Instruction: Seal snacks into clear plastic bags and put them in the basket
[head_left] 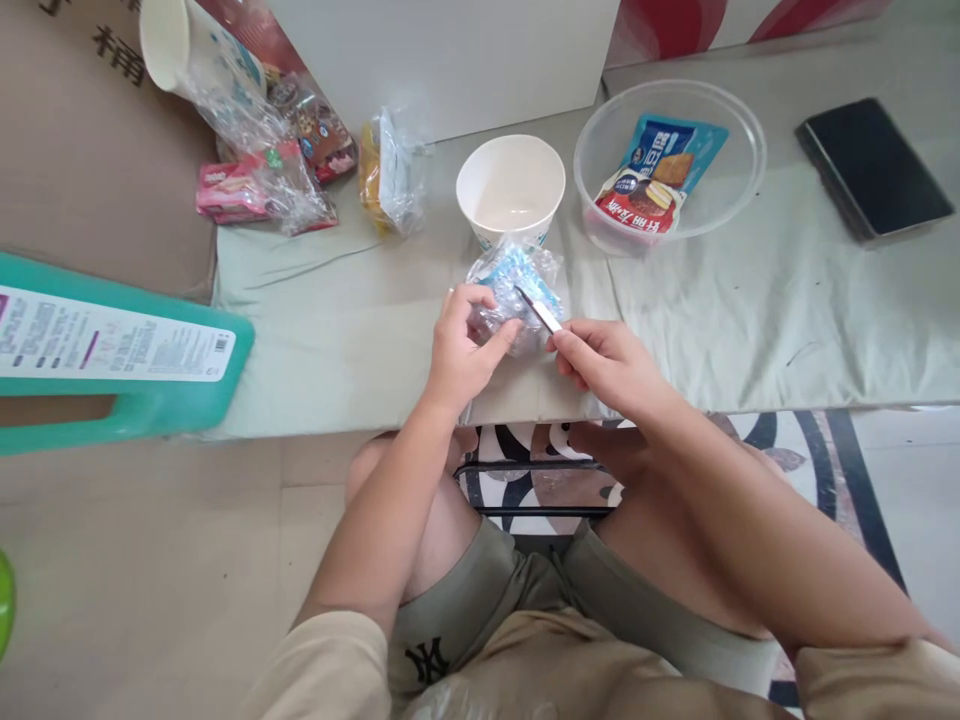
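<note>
In the head view, my left hand is closed on the edge of a crinkled clear plastic bag with light blue print or contents. My right hand grips a small knife with a white handle and a thin dark blade. The blade's tip lies against the bag; whether it has gone through the plastic I cannot tell. Just behind the bag stands a white paper bowl, with nothing seen inside.
To the right, a clear plastic tub holds blue and red snack packets, and a black phone lies beyond. Wrapped snacks, a yellow packet and a paper cup are at left, near a green jug and cardboard box.
</note>
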